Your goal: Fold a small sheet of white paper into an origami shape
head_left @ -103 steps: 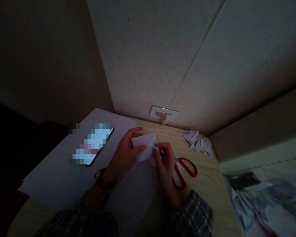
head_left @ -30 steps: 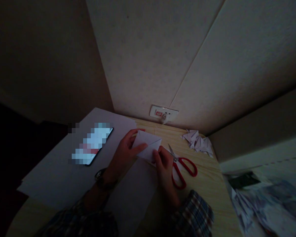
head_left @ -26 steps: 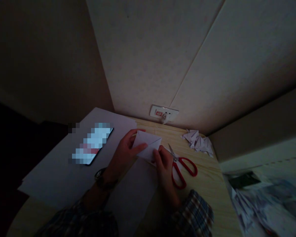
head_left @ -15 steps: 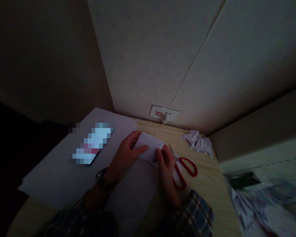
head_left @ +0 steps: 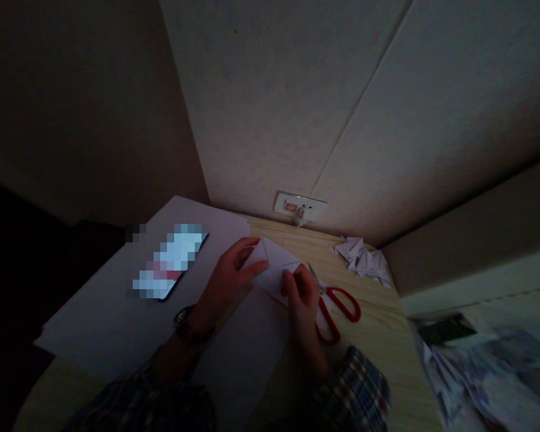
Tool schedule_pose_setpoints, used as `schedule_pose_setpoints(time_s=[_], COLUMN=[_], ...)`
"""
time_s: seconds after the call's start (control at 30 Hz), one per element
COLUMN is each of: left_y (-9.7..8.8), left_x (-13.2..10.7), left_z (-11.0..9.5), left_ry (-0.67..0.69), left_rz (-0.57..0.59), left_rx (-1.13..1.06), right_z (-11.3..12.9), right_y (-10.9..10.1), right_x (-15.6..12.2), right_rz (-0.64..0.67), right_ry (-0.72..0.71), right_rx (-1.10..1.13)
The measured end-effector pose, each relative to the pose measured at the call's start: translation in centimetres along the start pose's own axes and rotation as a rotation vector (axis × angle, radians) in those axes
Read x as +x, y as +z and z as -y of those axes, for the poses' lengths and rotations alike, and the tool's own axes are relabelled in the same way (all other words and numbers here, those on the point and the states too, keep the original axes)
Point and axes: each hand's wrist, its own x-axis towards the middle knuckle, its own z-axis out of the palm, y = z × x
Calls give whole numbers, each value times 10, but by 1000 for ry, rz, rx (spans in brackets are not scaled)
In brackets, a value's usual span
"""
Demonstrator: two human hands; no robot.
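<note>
Head view: left hand (head_left: 231, 280), right hand (head_left: 302, 295) both clamped on folded paper (head_left: 276, 267); its tip points toward wall (head_left: 297, 120)

No text, number or brand can be read anywhere. The phone screen (head_left: 171, 269), lying on the white sheet (head_left: 112, 318), is blurred into blocks of pale blue and red. The wall socket plate (head_left: 299, 207) above the counter (head_left: 380, 336) carries a small red mark (head_left: 290, 207), too small to make out as a letter or a sign. The folded paper (head_left: 276, 269) shows plain white faces in the dim light. A dark flat item (head_left: 445, 330) at the far right is too dark and blurred to tell whether it bears print
</note>
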Motion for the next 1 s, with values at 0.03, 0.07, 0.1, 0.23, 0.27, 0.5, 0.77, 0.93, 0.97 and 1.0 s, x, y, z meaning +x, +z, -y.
schedule_pose_setpoints(time_s=[0.03, 0.07, 0.1, 0.23, 0.27, 0.5, 0.77, 0.93, 0.97, 1.0], left_y=[0, 0, 0, 0, 1, 4, 4, 2, 2, 2], left_x=[0, 0, 0, 0, 0, -2, -2, -3, -3, -4], left_z=[0, -1, -1, -3, -3, -6, -4, -2, -2, -3], left_ry=[0, 1, 4, -3, -1, 36, 165, 243, 234, 225], left_rz=[1, -2, -9, -14, -13, -3, -60, -13, -9, -12], left_rx=[3, 7, 12, 19, 16, 2, 48, 206, 215, 217], right_z=[0, 1, 1, 2, 2, 3, 4, 3, 3, 3], right_y=[0, 0, 0, -1, -1, 0, 0, 0, 0, 0], right_x=[0, 0, 0, 0, 0, 0, 0, 0, 0, 0], right_rz=[-3, -3, -3, -10, -8, -13, -40, -54, -55, -53], right_ry=[0, 2, 4, 15, 16, 8, -1, -2, 2, 4], right_rx=[-1, -4, -8, -10, -6, -6, 1, 15, 15, 14])
